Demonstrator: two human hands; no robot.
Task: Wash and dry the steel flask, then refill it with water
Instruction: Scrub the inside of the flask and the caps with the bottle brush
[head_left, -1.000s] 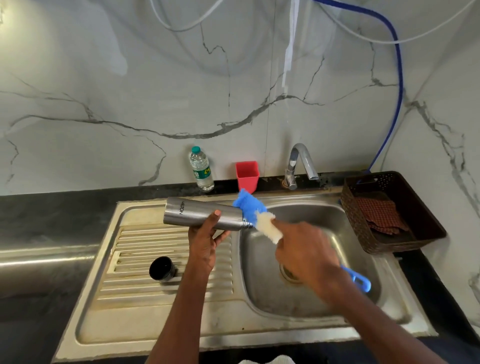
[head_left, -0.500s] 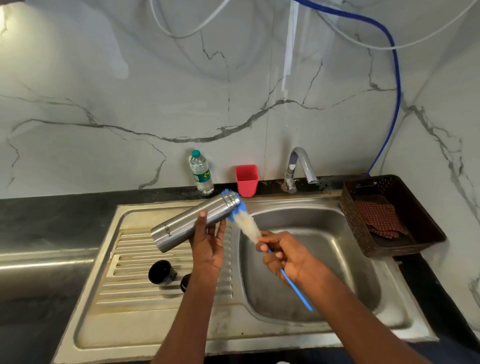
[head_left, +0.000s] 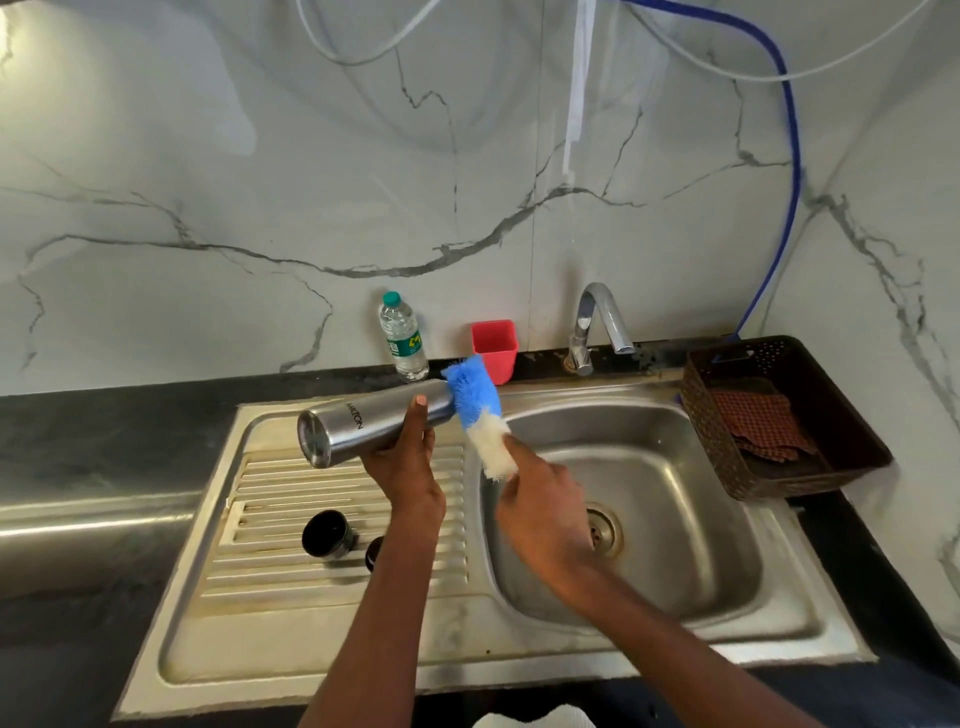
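The left hand (head_left: 402, 462) grips the steel flask (head_left: 376, 428) from below, fingers curled round its body and the thumb laid across the near side. The flask lies nearly level above the draining board of the sink (head_left: 332, 519), its base toward the left edge and its mouth toward the basin. Dark lettering down its side reads "MILTON".

The right hand (head_left: 540, 512) is closed round the bottle brush (head_left: 480, 421), just below the bristles; the handle is hidden inside the fist. The brush's blue bristles press against the flask's mouth, and the white bristles run down to the hand, over the basin's left rim.

On the draining board, near the left forearm, sits a black cap (head_left: 327, 535), with a second dark piece (head_left: 373, 553) partly hidden beside it. At the worktop's back edge stand a plastic water bottle (head_left: 402, 335) with a green cap and a green label too small to read, a red cup (head_left: 494, 348) and the tap (head_left: 597, 325). A brown basket (head_left: 841, 467) holding a checked cloth (head_left: 758, 426) rests at the right edge.
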